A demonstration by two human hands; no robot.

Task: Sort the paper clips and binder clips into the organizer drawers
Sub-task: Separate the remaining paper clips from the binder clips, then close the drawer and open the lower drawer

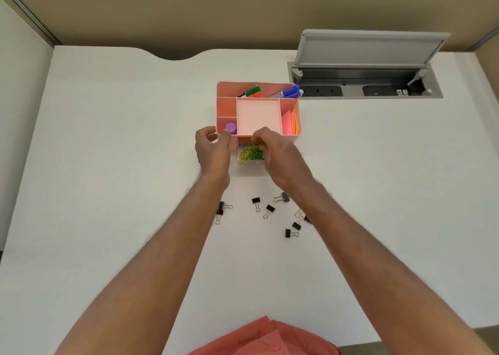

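Note:
A pink desk organizer (258, 117) stands mid-table with a clear drawer (249, 161) pulled out at its front. Yellow and green paper clips (251, 152) fill that drawer. My right hand (280, 157) hovers over the drawer, fingertips pinched in the pile of paper clips. My left hand (213, 149) rests against the organizer's front left corner, fingers curled on its edge. Several black binder clips (270, 211) lie scattered on the table nearer to me, between my forearms.
The organizer holds markers (286, 93) at the back, a purple cap (231, 127) at left and coloured sticky notes (290, 121) at right. An open grey power-socket hatch (364, 68) sits at the back right. White partitions border the table's sides.

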